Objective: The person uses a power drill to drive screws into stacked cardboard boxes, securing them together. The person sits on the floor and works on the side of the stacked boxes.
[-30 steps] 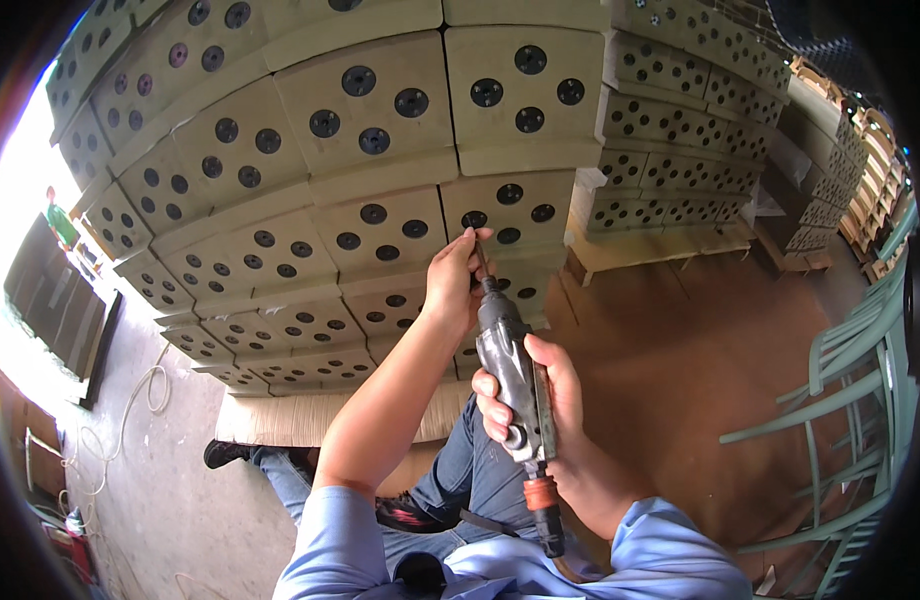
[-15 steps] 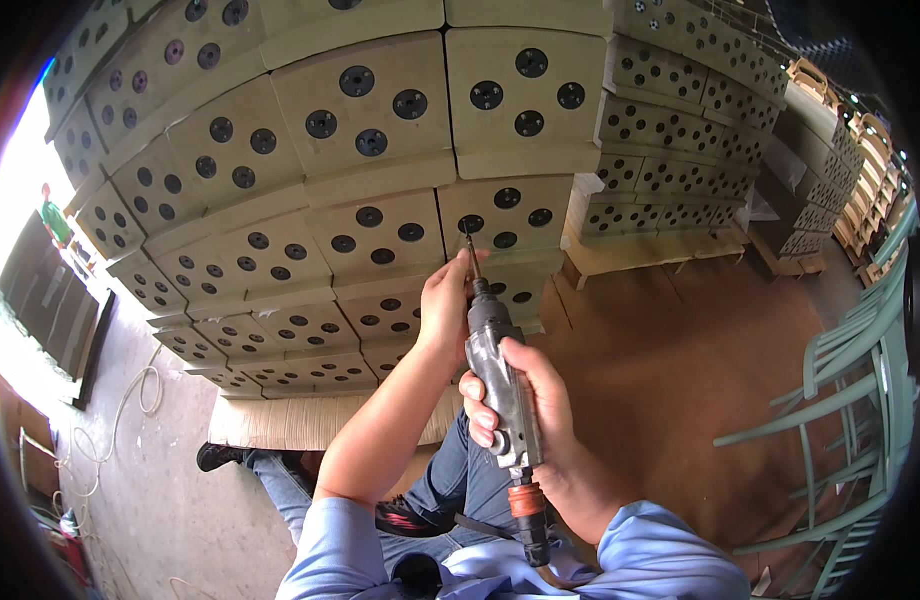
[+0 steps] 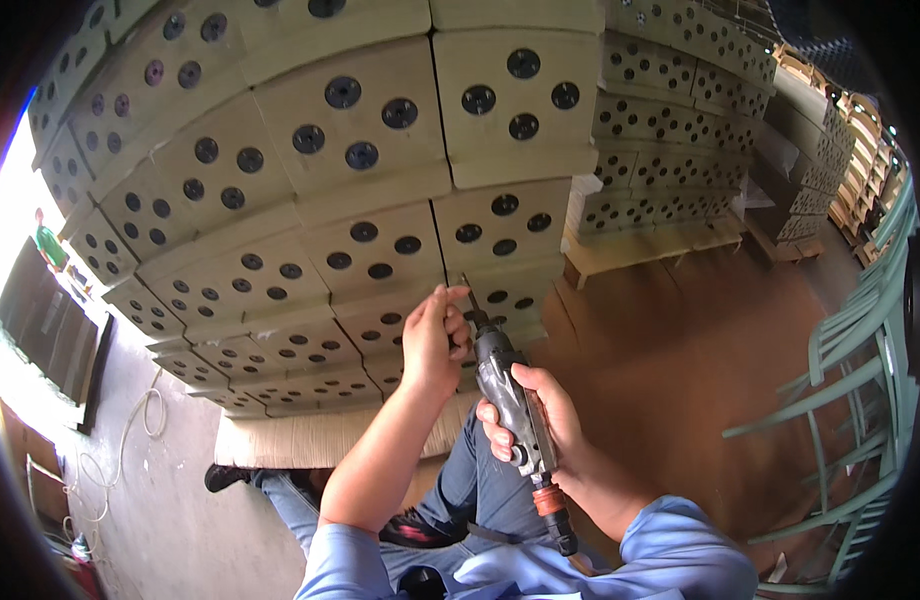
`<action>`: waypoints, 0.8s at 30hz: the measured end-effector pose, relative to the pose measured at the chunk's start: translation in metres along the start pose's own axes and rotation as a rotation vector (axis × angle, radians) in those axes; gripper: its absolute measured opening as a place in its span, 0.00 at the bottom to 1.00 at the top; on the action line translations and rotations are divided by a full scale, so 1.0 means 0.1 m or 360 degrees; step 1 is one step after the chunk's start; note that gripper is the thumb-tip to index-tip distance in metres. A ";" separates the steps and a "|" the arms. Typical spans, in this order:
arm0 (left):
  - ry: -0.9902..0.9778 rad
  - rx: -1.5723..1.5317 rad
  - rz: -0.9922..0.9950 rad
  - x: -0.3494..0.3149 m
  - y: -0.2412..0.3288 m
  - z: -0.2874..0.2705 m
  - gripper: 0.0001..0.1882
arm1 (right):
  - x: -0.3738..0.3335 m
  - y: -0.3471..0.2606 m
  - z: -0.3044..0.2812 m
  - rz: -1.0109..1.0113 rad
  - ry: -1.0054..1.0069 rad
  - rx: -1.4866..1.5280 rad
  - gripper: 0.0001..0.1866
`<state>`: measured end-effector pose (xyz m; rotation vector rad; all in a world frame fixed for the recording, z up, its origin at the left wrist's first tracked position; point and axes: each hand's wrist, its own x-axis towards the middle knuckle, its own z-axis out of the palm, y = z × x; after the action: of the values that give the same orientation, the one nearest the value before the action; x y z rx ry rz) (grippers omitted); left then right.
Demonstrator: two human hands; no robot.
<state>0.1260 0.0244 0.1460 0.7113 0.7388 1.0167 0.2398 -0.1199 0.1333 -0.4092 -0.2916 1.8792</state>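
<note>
My right hand (image 3: 552, 425) grips a grey and black pneumatic screwdriver (image 3: 512, 390), thumb along its body and fingers wrapped round it. Its thin bit (image 3: 471, 300) points up and away, toward the stacked beige panels (image 3: 525, 160). Close by the bit, my left hand (image 3: 433, 338) has its fingers curled and pinched together; whatever they hold is too small to make out. Round black discs with holes (image 3: 505, 205) sit in groups on the panel faces. The bit's tip is below the discs of the panel in front, apart from them as far as I can tell.
Beneath the stack lies a cardboard layer (image 3: 290, 440). Another panel stack stands on a wooden pallet (image 3: 650, 248) at right. Pale green chair frames (image 3: 830, 410) rise at the far right. A thin hose (image 3: 110, 470) coils on the floor at left, and a person in green (image 3: 50, 245) stands beyond.
The screwdriver and both hands have come down and back from the panel discs. The bit has left the disc it pointed at, and my left fingers have curled in more.
</note>
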 end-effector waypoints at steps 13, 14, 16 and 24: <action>0.0068 -0.0197 -0.0249 0.12 -0.67 -0.86 0.08 | -0.78 0.03 -0.70 -0.0001 0.0233 -0.0524 0.28; 0.0051 -0.0292 -0.0289 0.12 -0.77 -0.96 0.09 | -0.88 0.04 -0.78 -0.0037 0.0344 -0.0664 0.30; 0.0061 -0.0522 -0.0350 0.10 -0.96 -1.18 0.10 | -1.02 0.04 -1.10 0.0014 0.0529 -0.0761 0.31; -0.0027 -0.0997 -0.0648 -0.13 -1.78 -1.81 0.14 | -1.09 0.17 -3.10 0.0230 0.1471 -0.1656 0.35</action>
<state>0.0600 -0.0195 -0.0959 0.0210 0.4792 0.7982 0.3876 -0.2279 -0.1399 -1.9463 -0.5862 1.3356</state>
